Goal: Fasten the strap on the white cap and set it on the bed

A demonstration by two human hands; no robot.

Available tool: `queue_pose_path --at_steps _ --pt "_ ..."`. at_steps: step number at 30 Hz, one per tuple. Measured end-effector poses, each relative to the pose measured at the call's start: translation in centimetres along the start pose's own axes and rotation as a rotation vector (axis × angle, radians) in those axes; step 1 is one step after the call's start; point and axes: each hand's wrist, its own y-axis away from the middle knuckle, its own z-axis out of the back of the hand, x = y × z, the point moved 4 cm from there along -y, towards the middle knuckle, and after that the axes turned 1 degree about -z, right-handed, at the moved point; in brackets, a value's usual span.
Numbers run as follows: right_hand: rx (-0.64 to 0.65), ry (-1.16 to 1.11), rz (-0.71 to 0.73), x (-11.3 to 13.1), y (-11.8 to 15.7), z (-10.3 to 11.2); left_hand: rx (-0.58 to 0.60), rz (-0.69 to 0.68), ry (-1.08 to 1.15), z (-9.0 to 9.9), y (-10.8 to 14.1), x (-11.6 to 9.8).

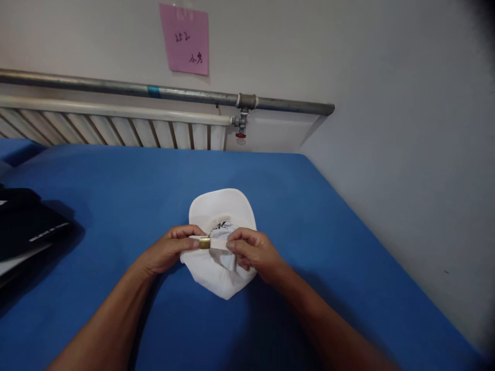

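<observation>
A white baseball cap rests on the blue-covered surface, its brim pointing away from me and its inside facing up. Across its near side runs the white back strap with a gold metal buckle. My left hand pinches the strap just left of the buckle, thumb against the buckle's edge. On the other side, my right hand grips the strap between thumb and fingers. Dark lettering shows inside the crown. Some fingertips are hidden behind the strap and the cap's fabric.
Dark folded cloth with a white stripe lies at the left on the blue surface. Behind stand a white radiator, a metal pipe and a red-handled valve. A pink note is taped to the wall; another wall rises at right.
</observation>
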Motion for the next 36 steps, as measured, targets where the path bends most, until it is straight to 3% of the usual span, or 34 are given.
queue_pose_path --at_steps 19,36 --pt "0.171 -0.104 -0.056 -1.0 -1.5 0.4 -0.019 0.020 0.002 0.2 -0.3 0.4" --pt "0.200 -0.168 -0.034 -1.4 -1.9 0.0 -0.032 0.007 0.014 0.2 -0.4 0.5"
